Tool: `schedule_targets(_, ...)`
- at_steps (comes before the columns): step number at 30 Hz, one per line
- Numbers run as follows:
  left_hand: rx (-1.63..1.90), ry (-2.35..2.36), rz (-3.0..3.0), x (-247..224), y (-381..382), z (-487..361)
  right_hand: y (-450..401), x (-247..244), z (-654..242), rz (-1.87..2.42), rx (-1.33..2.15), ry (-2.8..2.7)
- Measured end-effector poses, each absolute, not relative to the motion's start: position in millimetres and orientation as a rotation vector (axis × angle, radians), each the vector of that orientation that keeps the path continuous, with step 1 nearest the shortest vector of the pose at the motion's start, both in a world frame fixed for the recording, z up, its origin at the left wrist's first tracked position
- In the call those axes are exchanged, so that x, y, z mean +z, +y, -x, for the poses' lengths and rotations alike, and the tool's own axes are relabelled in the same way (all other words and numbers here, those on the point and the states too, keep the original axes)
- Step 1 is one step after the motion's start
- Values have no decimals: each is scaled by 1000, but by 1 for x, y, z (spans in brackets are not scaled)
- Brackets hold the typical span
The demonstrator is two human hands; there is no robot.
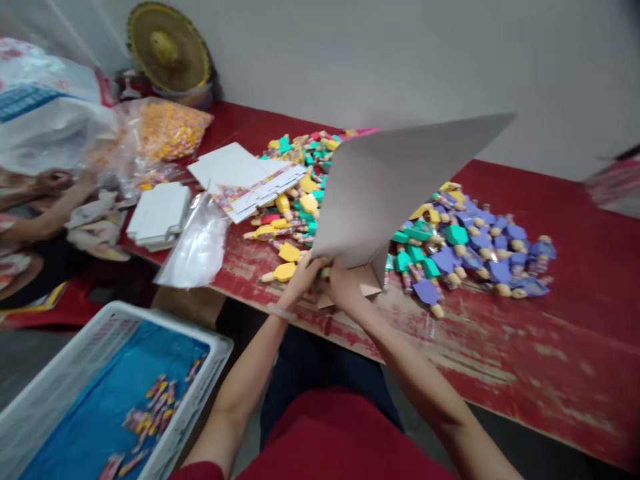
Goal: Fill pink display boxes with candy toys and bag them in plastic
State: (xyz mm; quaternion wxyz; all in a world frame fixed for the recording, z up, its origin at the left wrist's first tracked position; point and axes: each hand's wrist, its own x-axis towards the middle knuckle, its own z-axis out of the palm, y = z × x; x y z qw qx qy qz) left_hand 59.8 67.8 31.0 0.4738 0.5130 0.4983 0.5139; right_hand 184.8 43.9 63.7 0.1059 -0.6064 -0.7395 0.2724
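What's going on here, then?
A person's left hand and right hand hold the lower edge of a large cardboard sheet, tilted up above a red-painted table. Small teal, yellow and purple figures lie heaped on either side of it. A co-worker's hand shows at the left, and a blue-lined white crate sits lower down.

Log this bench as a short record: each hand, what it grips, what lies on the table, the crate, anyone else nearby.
left hand: grips the folded white card sheet low down
right hand: grips the same sheet beside the left
table: worn red table
on table: purple and teal paper figures; yellow and teal paper figures; stacked white card blanks; clear plastic bag
floor side: white crate, blue-lined
nearby: co-worker's hand
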Motion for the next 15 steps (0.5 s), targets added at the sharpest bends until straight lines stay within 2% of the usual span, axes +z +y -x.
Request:
schedule_targets(3, 1389, 1312, -1255, 37, 66, -67, 41, 53, -239, 1717, 866, -2021)
schedule_targets(8, 1411, 1501, -1377, 33, 62, -81, 84, 33, -341, 2270, 558, -1699)
schedule_targets(12, 1388, 1560, -1370, 28, 61, -80, 143, 24, -339, 2324, 605, -1729)
schedule_targets(15, 1363, 1494, -1347, 30, 59, -76, 154, 31, -334, 2315, 642, -1774)
